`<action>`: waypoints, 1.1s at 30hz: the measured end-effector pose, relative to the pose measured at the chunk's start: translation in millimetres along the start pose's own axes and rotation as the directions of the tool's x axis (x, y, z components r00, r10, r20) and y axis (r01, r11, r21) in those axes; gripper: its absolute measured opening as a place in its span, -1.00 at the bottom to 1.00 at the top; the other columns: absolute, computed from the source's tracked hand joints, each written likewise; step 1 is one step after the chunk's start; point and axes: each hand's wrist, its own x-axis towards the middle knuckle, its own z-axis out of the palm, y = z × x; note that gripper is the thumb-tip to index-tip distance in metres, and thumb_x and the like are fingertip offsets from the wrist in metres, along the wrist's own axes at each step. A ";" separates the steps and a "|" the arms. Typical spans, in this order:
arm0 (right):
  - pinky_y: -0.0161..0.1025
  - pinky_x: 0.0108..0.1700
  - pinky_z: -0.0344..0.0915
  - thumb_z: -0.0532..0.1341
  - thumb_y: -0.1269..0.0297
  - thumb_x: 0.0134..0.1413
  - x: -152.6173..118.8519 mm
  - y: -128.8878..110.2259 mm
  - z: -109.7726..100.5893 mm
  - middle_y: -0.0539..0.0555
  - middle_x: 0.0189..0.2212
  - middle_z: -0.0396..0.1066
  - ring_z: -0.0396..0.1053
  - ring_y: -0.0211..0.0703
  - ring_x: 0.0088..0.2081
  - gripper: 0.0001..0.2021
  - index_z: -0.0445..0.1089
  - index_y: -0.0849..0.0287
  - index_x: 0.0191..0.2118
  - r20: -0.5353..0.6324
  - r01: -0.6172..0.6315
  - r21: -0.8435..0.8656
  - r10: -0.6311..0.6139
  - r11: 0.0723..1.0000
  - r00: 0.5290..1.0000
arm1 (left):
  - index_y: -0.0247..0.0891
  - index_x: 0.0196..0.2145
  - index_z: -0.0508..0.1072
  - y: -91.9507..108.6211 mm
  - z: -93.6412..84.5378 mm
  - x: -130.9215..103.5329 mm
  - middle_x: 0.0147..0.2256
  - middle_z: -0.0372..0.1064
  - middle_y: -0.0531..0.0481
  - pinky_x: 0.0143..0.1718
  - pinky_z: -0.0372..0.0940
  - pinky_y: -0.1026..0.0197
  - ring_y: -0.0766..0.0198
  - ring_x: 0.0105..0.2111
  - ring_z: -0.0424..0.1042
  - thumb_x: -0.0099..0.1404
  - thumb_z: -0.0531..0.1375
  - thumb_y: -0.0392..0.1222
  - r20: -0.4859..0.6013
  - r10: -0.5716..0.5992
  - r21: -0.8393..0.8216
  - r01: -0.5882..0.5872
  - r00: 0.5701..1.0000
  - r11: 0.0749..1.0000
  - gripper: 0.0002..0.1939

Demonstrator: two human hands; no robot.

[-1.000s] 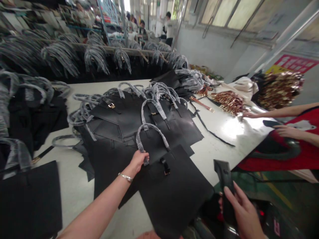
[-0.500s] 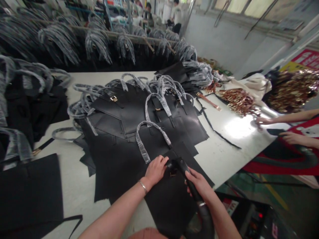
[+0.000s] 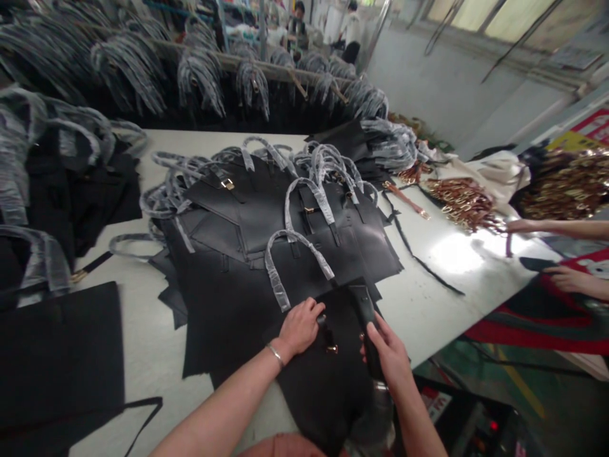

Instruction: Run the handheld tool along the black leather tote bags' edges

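Observation:
My right hand (image 3: 387, 352) is wrapped round the black handle of a tool (image 3: 368, 336) with a metal band, over the right side of a black leather panel (image 3: 323, 387). My left hand (image 3: 302, 327) presses on the same panel, fingers curled together at a short black strap beside a gold buckle (image 3: 332, 349); what its fingertips pinch is too small to make out. Just above my left hand rises a plastic-wrapped handle (image 3: 276, 270). Beyond it lies a spread pile of black panels (image 3: 252, 216) with wrapped handles and gold buckles.
More black bag pieces (image 3: 57, 355) lie at the left. Brown straps with gold hardware (image 3: 459, 200) are heaped at the right, near a person's hands (image 3: 566, 279). Wrapped handles (image 3: 200, 76) hang on a rail behind the white table (image 3: 428, 324).
The tool in my right hand has moved right, away from my left hand, uncovering more of the buckle and panel. At the right, the person's far hand now holds up a brown strap.

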 end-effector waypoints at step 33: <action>-0.33 -0.59 0.24 0.36 -0.08 -0.05 -104.9 -9.0 -22.0 -0.05 -0.62 0.38 0.27 -0.26 -0.63 -0.19 0.24 0.18 0.29 0.463 -0.249 -0.252 0.343 0.935 0.817 | -0.32 -0.09 0.37 17.9 26.1 -107.6 -0.19 0.50 -0.16 -0.33 0.31 0.27 0.23 -0.33 0.53 0.03 0.40 -0.20 0.420 -0.217 -0.908 0.409 0.881 -0.095 -0.50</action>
